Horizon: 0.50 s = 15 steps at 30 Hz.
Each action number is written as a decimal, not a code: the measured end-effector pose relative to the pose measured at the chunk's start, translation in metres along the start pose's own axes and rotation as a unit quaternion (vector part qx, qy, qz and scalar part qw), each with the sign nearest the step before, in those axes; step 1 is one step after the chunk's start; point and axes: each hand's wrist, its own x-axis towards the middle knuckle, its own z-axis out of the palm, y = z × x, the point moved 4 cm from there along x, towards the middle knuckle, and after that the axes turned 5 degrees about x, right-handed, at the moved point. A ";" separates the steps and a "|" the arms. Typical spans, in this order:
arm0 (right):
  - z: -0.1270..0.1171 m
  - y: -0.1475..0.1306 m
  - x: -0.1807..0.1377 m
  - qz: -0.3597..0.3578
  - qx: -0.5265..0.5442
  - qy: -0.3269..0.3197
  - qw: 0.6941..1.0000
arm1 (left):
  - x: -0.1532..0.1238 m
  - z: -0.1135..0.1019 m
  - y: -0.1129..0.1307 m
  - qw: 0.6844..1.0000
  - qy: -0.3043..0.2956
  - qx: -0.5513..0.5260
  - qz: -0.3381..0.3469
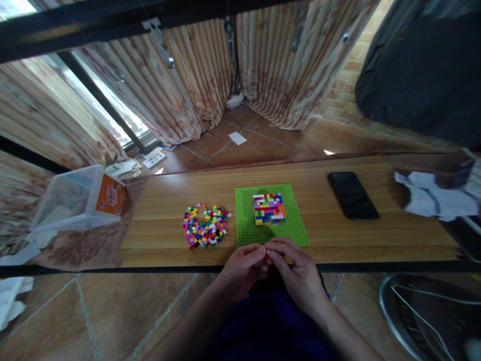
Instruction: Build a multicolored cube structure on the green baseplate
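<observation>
My left hand (246, 265) and my right hand (292, 263) meet at the front edge of the table, fingertips pinched together. Between them shows a small red toy brick (267, 255), with a bit of white beside it; the fingers mostly cover it. Just beyond lies a green baseplate (246, 230), and on it stands a block of multicoloured toy bricks (269, 208) built in rows. Left of the baseplate spreads a pile of loose toy bricks (206, 228) in many colours.
A black phone (353, 195) lies on the wooden table (165, 200) to the right. At the far left stands a clear plastic box (75, 198) with an orange label. Crumpled white paper (428, 195) sits at the right end. Patterned curtains (195, 75) hang behind the table.
</observation>
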 end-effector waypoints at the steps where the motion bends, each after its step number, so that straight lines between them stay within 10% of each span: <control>1: 0.000 0.000 -0.001 -0.001 -0.005 0.003 1.000 | 0.000 0.000 -0.001 1.000 -0.001 0.001 0.001; 15: -0.003 0.006 -0.002 0.026 0.036 -0.006 0.999 | 0.001 0.003 -0.003 1.000 0.002 -0.008 -0.002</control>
